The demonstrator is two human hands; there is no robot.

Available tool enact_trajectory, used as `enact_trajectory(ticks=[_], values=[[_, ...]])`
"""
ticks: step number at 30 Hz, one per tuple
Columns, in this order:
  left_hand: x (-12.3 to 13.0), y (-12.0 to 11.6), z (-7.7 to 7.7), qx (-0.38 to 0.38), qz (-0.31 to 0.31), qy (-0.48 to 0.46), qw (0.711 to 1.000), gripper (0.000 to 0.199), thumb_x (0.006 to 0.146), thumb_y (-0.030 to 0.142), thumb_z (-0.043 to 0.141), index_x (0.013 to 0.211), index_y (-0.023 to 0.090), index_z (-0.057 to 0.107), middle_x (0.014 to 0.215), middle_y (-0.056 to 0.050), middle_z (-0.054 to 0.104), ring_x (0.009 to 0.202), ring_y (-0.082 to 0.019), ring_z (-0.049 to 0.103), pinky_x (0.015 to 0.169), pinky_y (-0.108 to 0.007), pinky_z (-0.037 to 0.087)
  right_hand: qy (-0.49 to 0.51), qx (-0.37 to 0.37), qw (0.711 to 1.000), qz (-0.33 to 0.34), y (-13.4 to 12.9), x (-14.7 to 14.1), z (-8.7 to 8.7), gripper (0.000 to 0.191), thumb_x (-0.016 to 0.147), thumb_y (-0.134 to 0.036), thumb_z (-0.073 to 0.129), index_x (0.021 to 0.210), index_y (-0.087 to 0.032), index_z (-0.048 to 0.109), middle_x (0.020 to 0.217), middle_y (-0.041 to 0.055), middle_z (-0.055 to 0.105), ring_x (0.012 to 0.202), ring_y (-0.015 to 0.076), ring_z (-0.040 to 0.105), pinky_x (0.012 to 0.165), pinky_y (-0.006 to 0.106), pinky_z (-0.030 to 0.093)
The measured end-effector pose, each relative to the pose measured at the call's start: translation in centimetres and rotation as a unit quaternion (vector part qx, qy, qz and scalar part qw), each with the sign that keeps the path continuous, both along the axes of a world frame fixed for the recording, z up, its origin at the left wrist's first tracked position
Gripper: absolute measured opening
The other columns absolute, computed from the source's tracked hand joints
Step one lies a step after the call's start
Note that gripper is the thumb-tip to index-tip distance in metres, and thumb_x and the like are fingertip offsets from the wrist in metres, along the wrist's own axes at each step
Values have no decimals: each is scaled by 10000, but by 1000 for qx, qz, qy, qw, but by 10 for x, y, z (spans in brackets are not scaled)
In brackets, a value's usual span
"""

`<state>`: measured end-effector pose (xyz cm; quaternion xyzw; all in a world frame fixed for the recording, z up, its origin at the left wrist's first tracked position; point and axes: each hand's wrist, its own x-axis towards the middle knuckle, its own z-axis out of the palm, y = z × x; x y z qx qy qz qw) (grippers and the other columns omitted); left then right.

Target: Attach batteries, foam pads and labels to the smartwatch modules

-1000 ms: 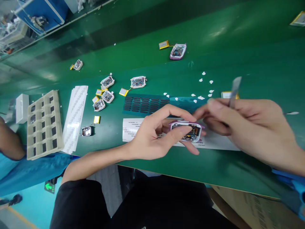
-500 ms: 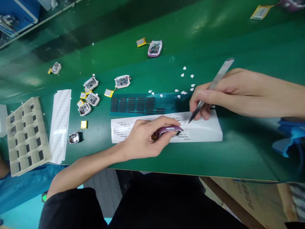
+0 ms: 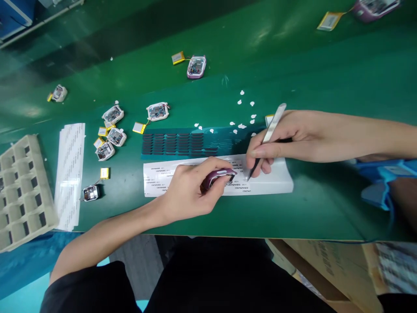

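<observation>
My left hand (image 3: 185, 193) holds a purple smartwatch housing (image 3: 218, 178) on edge, close above a white sheet of printed adhesive labels (image 3: 195, 184), and the fingers hide most of its face. My right hand (image 3: 276, 141) grips steel tweezers (image 3: 272, 130), and their dark tips (image 3: 250, 171) reach down to the sheet next to the housing. A dark green mat of small black rubber strips (image 3: 172, 143) lies just behind the sheet. Whether the tweezers pinch anything at the tips is too small to tell.
Several open watch modules (image 3: 112, 115) and yellow batteries (image 3: 138, 127) lie left of the hands. Further left are a beige compartment tray (image 3: 22, 191) and a stack of adhesive sheets (image 3: 69, 176). A blue sleeve (image 3: 384, 174) lies at the right, and white specks (image 3: 241, 126) dot the green bench.
The housing has turned from lying face-up to on edge in my left hand and sits over the sheet. My right hand moved left, bringing the tweezers down to the sheet. The view shifted slightly.
</observation>
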<state>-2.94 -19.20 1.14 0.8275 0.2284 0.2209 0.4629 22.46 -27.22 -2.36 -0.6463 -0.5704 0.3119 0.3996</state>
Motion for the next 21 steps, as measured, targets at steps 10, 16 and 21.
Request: enact_trajectory(ticks=[10, 16, 21], values=[[2, 7, 10, -107, -18, -44, 993, 86, 954, 188, 670, 1001, 155, 734, 858, -22, 782, 546, -44, 555, 507, -167, 466, 141, -32, 982, 123, 33, -11, 74, 518, 915, -710, 681, 756, -218, 697, 700, -9, 688, 640, 124, 694, 573, 282, 592], [-3, 3, 21, -355, -58, -69, 930, 167, 950, 190, 632, 1116, 170, 642, 964, -70, 769, 604, -108, 710, 569, -233, 604, 139, 57, 989, 16, 18, -48, 70, 401, 1000, -588, 645, 796, -244, 678, 670, -5, 689, 552, 137, 683, 472, 278, 570], [-4, 0, 18, -388, -28, -91, 917, 230, 988, 263, 640, 1201, 179, 622, 1049, -89, 763, 726, -172, 800, 643, -260, 654, 114, 104, 988, -18, 11, -52, 60, 352, 1042, -506, 609, 815, -251, 698, 683, 2, 668, 536, 117, 648, 439, 275, 486]])
